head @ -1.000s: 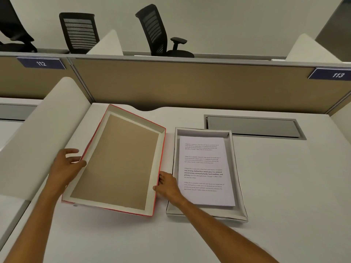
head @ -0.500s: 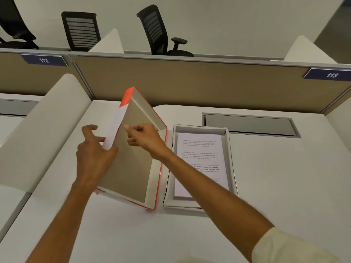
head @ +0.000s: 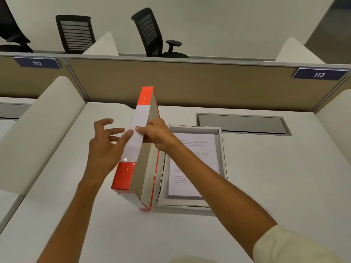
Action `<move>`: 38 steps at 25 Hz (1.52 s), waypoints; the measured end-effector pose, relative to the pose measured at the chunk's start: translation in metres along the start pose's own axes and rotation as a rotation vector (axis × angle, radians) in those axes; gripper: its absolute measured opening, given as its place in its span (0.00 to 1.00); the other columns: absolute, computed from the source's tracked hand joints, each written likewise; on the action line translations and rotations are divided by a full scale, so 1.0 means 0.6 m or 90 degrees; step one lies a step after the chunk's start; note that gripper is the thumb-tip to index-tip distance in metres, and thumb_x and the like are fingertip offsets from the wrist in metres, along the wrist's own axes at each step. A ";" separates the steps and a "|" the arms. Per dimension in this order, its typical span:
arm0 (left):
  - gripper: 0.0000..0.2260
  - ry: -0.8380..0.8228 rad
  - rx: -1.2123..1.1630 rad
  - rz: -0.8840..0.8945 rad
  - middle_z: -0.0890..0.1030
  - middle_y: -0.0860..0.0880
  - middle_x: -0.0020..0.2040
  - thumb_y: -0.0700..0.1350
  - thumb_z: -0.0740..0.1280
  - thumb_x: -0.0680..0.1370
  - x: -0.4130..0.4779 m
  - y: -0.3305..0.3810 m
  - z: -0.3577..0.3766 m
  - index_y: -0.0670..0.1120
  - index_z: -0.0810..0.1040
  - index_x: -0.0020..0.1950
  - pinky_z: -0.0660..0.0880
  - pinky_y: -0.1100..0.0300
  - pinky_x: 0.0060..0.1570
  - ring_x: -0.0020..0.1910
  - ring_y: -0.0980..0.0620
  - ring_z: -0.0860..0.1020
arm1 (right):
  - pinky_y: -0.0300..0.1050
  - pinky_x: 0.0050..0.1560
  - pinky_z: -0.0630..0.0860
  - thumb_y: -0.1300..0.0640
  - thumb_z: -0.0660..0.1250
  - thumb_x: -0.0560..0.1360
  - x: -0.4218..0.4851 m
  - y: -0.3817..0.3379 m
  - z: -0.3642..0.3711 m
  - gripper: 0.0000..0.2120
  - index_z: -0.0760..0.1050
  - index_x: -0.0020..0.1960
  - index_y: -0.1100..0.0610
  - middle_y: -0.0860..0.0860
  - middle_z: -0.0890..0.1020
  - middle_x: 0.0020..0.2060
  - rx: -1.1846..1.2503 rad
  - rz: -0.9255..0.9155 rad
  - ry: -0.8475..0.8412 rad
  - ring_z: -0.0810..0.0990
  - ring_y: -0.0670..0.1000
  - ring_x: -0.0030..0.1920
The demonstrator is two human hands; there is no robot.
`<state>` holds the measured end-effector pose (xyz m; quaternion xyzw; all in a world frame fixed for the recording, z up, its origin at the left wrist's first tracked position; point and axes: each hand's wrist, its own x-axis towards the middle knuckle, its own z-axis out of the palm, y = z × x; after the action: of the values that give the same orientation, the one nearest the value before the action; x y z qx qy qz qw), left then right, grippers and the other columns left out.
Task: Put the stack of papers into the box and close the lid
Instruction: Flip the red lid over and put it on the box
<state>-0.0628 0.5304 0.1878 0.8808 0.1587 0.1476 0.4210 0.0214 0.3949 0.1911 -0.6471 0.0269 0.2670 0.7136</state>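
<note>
The orange and white lid stands nearly on edge on the desk, its lower long side down and its brown inside facing right. My right hand grips its raised top rim, thumb on the white band. My left hand is beside the lid's outer face with fingers spread, fingertips just touching it. Right of the lid lies the open white box with the stack of printed papers flat inside; my right forearm crosses over part of them.
A tan partition with signs 112 and 113 runs along the desk's back. A grey cable hatch is set into the desk behind the box. A white curved divider stands at the left. Black chairs stand beyond the partition.
The lid lay flat and open-side up a second ago. It has been tipped up about its right long side until almost vertical. My right hand moved to its top rim; my left hand opened.
</note>
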 end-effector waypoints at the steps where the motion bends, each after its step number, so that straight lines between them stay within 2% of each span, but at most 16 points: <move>1: 0.26 0.006 -0.050 -0.012 0.80 0.45 0.62 0.60 0.69 0.73 0.007 -0.014 0.006 0.53 0.64 0.66 0.80 0.52 0.49 0.50 0.47 0.82 | 0.49 0.49 0.81 0.66 0.67 0.77 -0.005 -0.004 -0.010 0.16 0.72 0.63 0.68 0.62 0.80 0.62 0.012 0.018 0.008 0.81 0.62 0.60; 4: 0.20 -0.005 -0.137 -0.070 0.81 0.42 0.61 0.55 0.65 0.78 0.018 -0.069 0.051 0.48 0.68 0.65 0.80 0.49 0.53 0.52 0.45 0.83 | 0.49 0.49 0.79 0.66 0.66 0.77 -0.020 -0.013 -0.039 0.19 0.70 0.67 0.66 0.61 0.79 0.63 0.009 0.043 0.034 0.80 0.61 0.62; 7: 0.19 -0.065 -0.142 -0.142 0.80 0.42 0.61 0.55 0.62 0.80 0.009 -0.130 0.103 0.44 0.71 0.65 0.78 0.54 0.51 0.53 0.46 0.82 | 0.51 0.55 0.79 0.66 0.66 0.77 -0.037 -0.022 -0.066 0.20 0.70 0.68 0.67 0.61 0.78 0.64 0.018 0.048 0.042 0.79 0.61 0.62; 10: 0.22 -0.127 -0.114 -0.213 0.81 0.45 0.60 0.60 0.59 0.80 0.004 -0.183 0.136 0.44 0.74 0.64 0.77 0.52 0.55 0.55 0.45 0.81 | 0.55 0.62 0.78 0.66 0.65 0.78 -0.060 -0.029 -0.097 0.17 0.72 0.66 0.69 0.61 0.79 0.62 0.066 0.040 0.005 0.80 0.60 0.60; 12: 0.27 -0.222 -0.115 -0.258 0.84 0.46 0.56 0.67 0.55 0.78 0.000 -0.203 0.146 0.47 0.78 0.59 0.78 0.47 0.57 0.54 0.46 0.82 | 0.53 0.60 0.78 0.66 0.64 0.79 -0.075 -0.031 -0.124 0.16 0.72 0.66 0.69 0.60 0.81 0.57 0.114 0.031 -0.040 0.81 0.57 0.55; 14: 0.29 -0.297 -0.242 -0.322 0.86 0.48 0.52 0.71 0.56 0.75 -0.009 -0.212 0.155 0.51 0.82 0.56 0.81 0.50 0.51 0.51 0.47 0.85 | 0.48 0.55 0.82 0.66 0.63 0.79 -0.090 -0.029 -0.157 0.16 0.72 0.66 0.69 0.57 0.82 0.52 0.149 0.021 -0.078 0.82 0.54 0.50; 17: 0.24 -0.312 -0.420 -0.391 0.85 0.46 0.56 0.67 0.62 0.75 -0.024 -0.206 0.165 0.52 0.83 0.58 0.82 0.51 0.44 0.53 0.44 0.84 | 0.45 0.51 0.84 0.65 0.62 0.80 -0.108 -0.017 -0.221 0.15 0.72 0.65 0.68 0.56 0.83 0.50 0.171 0.009 -0.067 0.84 0.52 0.47; 20: 0.22 -0.303 -0.450 -0.347 0.85 0.45 0.56 0.67 0.64 0.74 -0.024 -0.180 0.173 0.55 0.81 0.61 0.82 0.48 0.43 0.52 0.41 0.85 | 0.44 0.48 0.84 0.57 0.60 0.82 -0.126 0.002 -0.294 0.15 0.76 0.63 0.65 0.53 0.85 0.49 0.096 -0.006 0.009 0.85 0.50 0.46; 22: 0.20 -0.289 -0.410 -0.282 0.84 0.44 0.58 0.65 0.61 0.77 -0.023 -0.157 0.183 0.58 0.78 0.64 0.83 0.45 0.46 0.51 0.41 0.85 | 0.43 0.45 0.83 0.45 0.54 0.82 -0.139 0.021 -0.326 0.19 0.78 0.58 0.56 0.48 0.86 0.46 -0.058 -0.019 0.067 0.86 0.47 0.44; 23: 0.19 -0.281 -0.378 -0.247 0.84 0.45 0.59 0.63 0.59 0.78 -0.022 -0.145 0.190 0.60 0.76 0.66 0.82 0.44 0.50 0.52 0.41 0.84 | 0.44 0.46 0.83 0.41 0.52 0.82 -0.144 0.033 -0.335 0.21 0.77 0.59 0.53 0.48 0.86 0.47 -0.139 -0.023 0.092 0.86 0.47 0.44; 25: 0.20 -0.264 -0.295 -0.196 0.82 0.48 0.62 0.61 0.56 0.80 -0.027 -0.122 0.211 0.59 0.71 0.71 0.80 0.45 0.55 0.56 0.43 0.83 | 0.52 0.56 0.81 0.37 0.48 0.81 -0.141 0.065 -0.352 0.27 0.71 0.67 0.53 0.52 0.83 0.56 -0.262 -0.016 0.149 0.84 0.51 0.53; 27: 0.23 -0.254 -0.216 -0.157 0.77 0.49 0.69 0.61 0.54 0.81 -0.034 -0.106 0.231 0.57 0.66 0.75 0.77 0.46 0.61 0.63 0.44 0.78 | 0.59 0.67 0.73 0.35 0.44 0.80 -0.131 0.101 -0.369 0.32 0.58 0.76 0.54 0.56 0.73 0.69 -0.337 0.018 0.213 0.76 0.58 0.66; 29: 0.25 -0.243 -0.140 -0.115 0.72 0.48 0.73 0.61 0.52 0.81 -0.044 -0.098 0.249 0.56 0.62 0.77 0.72 0.42 0.66 0.68 0.43 0.74 | 0.61 0.69 0.70 0.35 0.42 0.80 -0.125 0.133 -0.386 0.34 0.50 0.79 0.54 0.59 0.69 0.71 -0.381 0.042 0.252 0.72 0.60 0.69; 31: 0.25 -0.225 -0.089 -0.090 0.73 0.47 0.72 0.60 0.51 0.82 -0.051 -0.099 0.262 0.55 0.62 0.77 0.72 0.43 0.65 0.67 0.42 0.75 | 0.61 0.67 0.72 0.37 0.41 0.81 -0.122 0.162 -0.400 0.33 0.49 0.80 0.54 0.61 0.71 0.68 -0.407 0.049 0.269 0.74 0.60 0.66; 35: 0.25 -0.211 -0.027 -0.077 0.77 0.43 0.65 0.59 0.51 0.81 -0.064 -0.112 0.286 0.52 0.61 0.78 0.75 0.46 0.59 0.57 0.45 0.78 | 0.60 0.65 0.74 0.38 0.42 0.81 -0.113 0.209 -0.417 0.32 0.52 0.79 0.54 0.59 0.75 0.62 -0.411 0.064 0.279 0.77 0.59 0.62; 38: 0.25 -0.207 0.011 -0.078 0.77 0.42 0.64 0.58 0.51 0.82 -0.071 -0.123 0.299 0.53 0.59 0.78 0.74 0.46 0.59 0.58 0.43 0.77 | 0.59 0.65 0.74 0.38 0.43 0.81 -0.106 0.234 -0.424 0.30 0.54 0.78 0.52 0.58 0.75 0.62 -0.406 0.061 0.284 0.77 0.58 0.61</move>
<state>-0.0421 0.4323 0.0161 0.8853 0.1431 -0.0240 0.4418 -0.0134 0.1368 0.0469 -0.8765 0.1273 0.1480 0.4400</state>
